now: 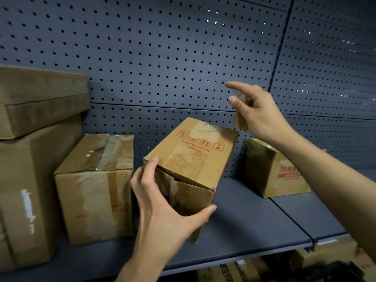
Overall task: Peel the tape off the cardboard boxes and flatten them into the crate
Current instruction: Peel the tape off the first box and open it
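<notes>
"Now, left hand [162,202]?"
"Grips the tilted box [191,159] by its near end, fingers and thumb curled round it — middle of the shelf [254,220], toward the front edge."
"Right hand [258,110]?"
"Raised above the box, pinching a strip of tape [241,120] — forefinger straight."

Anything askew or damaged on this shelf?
The held box sits tilted, gripped by the left hand, and its near flaps gape open. The right hand pinches a loose tape strip. The neighbouring box has ragged, peeling tape on top.
</notes>
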